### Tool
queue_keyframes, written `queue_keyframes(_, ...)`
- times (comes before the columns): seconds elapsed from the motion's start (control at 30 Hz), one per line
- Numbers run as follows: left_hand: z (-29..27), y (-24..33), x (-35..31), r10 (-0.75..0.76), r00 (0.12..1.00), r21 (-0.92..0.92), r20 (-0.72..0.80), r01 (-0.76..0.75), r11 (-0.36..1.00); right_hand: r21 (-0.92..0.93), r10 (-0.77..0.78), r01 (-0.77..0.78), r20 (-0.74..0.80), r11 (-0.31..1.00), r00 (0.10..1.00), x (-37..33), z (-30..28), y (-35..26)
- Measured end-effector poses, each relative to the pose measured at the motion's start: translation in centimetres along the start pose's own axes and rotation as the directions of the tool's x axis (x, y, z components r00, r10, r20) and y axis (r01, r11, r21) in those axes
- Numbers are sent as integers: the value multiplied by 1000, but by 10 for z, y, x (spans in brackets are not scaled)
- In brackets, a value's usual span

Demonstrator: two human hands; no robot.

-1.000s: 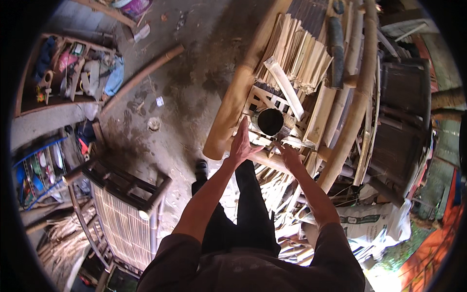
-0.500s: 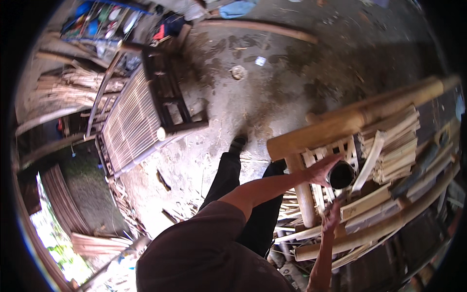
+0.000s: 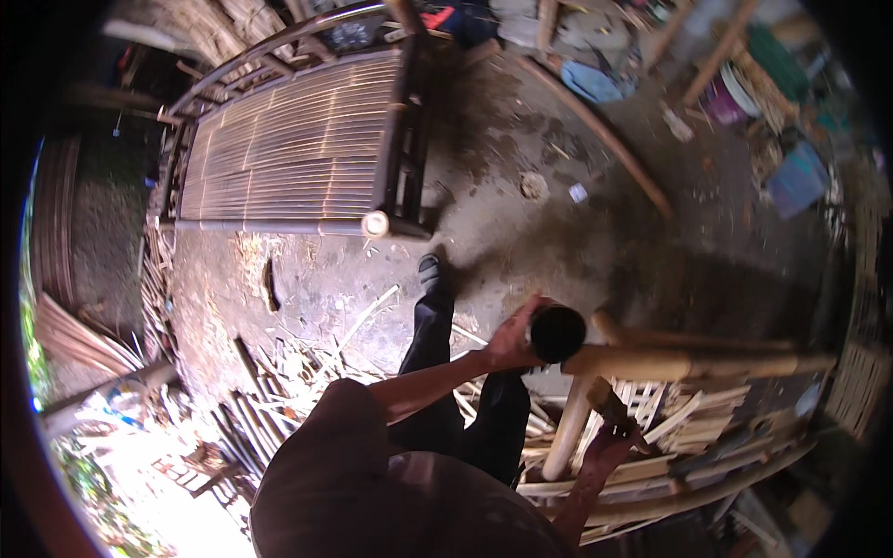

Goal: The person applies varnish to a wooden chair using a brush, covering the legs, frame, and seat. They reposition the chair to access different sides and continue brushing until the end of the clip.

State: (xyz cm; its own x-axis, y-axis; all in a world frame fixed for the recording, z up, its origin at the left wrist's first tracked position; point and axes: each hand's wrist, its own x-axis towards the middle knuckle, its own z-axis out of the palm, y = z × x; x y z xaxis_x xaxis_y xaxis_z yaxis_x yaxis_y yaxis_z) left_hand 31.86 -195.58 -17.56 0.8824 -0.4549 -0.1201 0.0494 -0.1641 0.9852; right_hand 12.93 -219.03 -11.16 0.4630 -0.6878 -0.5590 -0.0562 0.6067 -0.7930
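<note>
My left hand [image 3: 512, 342] is wrapped round the side of a round can [image 3: 558, 333]. The can's mouth faces up and its inside looks black; what it contains cannot be made out. Lower and to the right, my right hand [image 3: 612, 448] is closed on what looks like a paintbrush [image 3: 605, 402], with a pale tan end and a dark middle. It points up and left, beside the upright post [image 3: 567, 432] of a bamboo frame. The can is close to the left end of the frame's thick bamboo rail [image 3: 642, 363], apart from the brush.
A slatted bamboo bench [image 3: 288, 153] stands at the upper left. Split bamboo strips [image 3: 702, 418] lie inside the frame at right, and loose sticks [image 3: 251, 418] litter the floor at left. A long pole [image 3: 605, 135], a blue cloth [image 3: 591, 82] and a blue container [image 3: 798, 179] are farther off.
My view has swung to the right. The can in my left hand has moved left, from above the bamboo strips to beside the rail's end. The brush in my right hand now shows more plainly.
</note>
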Motion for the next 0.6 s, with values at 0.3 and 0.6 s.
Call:
queue_keyframes(0.3,-293,-19,-13,13,729,84,-685,61,995,-360,405,-291,298,886,864,-13,271,105)
queue_keyframes(0.6,-491,-123,2,4,261,61,-965,210,976,-564,679,-397,484,725,552,-58,486,199)
